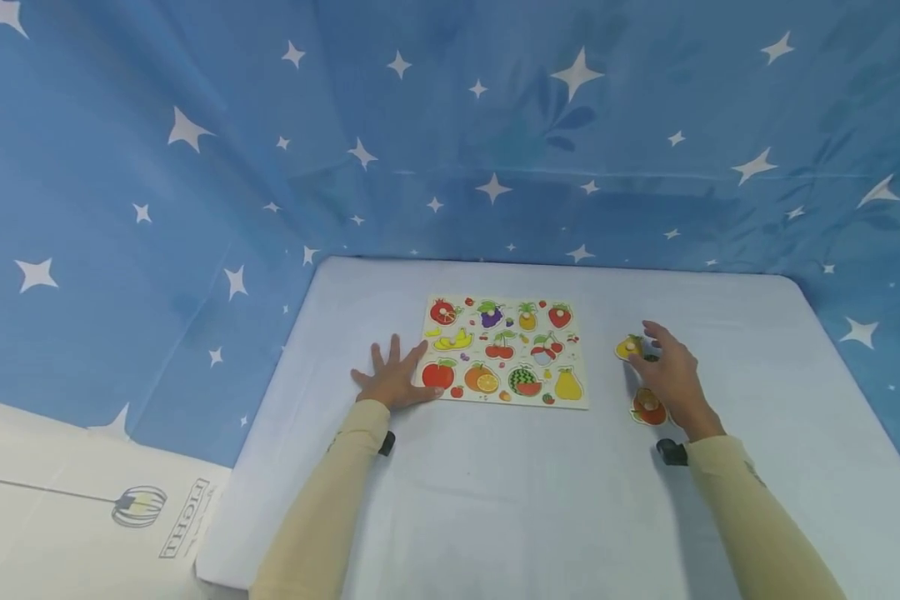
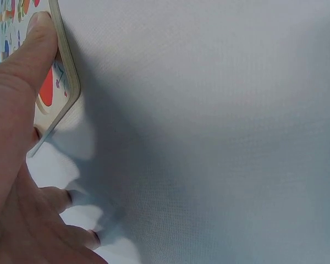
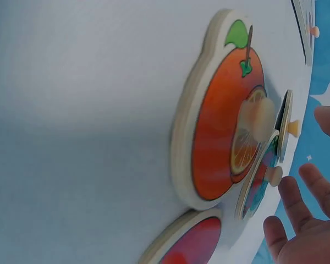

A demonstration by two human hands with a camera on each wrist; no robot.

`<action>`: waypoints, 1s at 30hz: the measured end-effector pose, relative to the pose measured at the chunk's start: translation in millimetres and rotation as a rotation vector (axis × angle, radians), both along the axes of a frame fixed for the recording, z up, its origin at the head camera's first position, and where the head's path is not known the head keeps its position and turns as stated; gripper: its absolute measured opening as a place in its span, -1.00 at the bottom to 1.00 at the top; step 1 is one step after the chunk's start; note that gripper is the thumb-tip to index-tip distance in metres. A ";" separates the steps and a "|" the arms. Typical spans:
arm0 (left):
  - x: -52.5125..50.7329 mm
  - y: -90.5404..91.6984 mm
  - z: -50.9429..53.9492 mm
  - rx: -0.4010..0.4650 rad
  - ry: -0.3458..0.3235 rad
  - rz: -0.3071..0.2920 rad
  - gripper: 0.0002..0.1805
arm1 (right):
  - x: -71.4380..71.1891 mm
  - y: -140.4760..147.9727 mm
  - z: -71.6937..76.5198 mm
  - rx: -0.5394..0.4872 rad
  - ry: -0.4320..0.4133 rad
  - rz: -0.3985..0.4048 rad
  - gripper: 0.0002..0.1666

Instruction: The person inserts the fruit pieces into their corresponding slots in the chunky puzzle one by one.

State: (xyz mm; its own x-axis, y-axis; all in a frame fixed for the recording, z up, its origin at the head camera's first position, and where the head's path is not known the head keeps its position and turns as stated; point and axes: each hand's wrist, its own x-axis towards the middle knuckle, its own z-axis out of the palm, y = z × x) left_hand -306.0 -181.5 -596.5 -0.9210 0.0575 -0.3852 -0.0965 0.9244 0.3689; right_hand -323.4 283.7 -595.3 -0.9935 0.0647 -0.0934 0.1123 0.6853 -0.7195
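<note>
Left hand point(image 1: 396, 379) down on the near left corner of the pale, rectangular wooden puzzle board point(image 1: 510, 333) with bright fruit pictures, and I see that grip splayed wide, thumb pressing the face beside the red apple picture, index fingertip right at the left edge, the other fingers fanned out over the white cloth-covered worktop point(image 1: 532, 500)! The board lies flat, near the far side of the worktop, fruit in three rows.

Over to the right hand point(image 1: 673, 379): it hangs above the loose pieces, and I read the grip as relaxed, thumb standing away from the fingers. Just beyond the thumb lies a yellow, fruit-shaped wooden piece point(image 1: 627, 347); whether skin meets wood there, I can't tell.

On my right wrist view, big and close, a thick orange-fruit wooden piece point(image 3: 217, 126) shows its green leaf and a round, pale wooden knob point(image 3: 258, 120). Just beside it sits a red wooden piece point(image 3: 192, 245), cut off by the frame, and behind, a red and green wooden piece point(image 3: 256, 190), its knob close to a fingertip.

Beige sleeves point(image 1: 318, 517) on both arms, and a blue, white-starred cloth point(image 1: 435, 125) rises behind it all.
</note>
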 end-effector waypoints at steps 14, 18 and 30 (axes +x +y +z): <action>4.9 2.3 9.2 0.000 0.006 -0.007 0.13 | 42.0 17.9 -0.1 0.095 0.081 0.013 -0.12; 6.3 1.9 13.1 0.008 0.020 -0.013 0.12 | 62.3 29.3 -4.2 0.160 0.094 0.002 -0.19; 3.7 1.9 4.6 0.016 0.011 -0.014 0.14 | 83.4 39.8 -16.6 0.228 0.094 -0.053 -0.32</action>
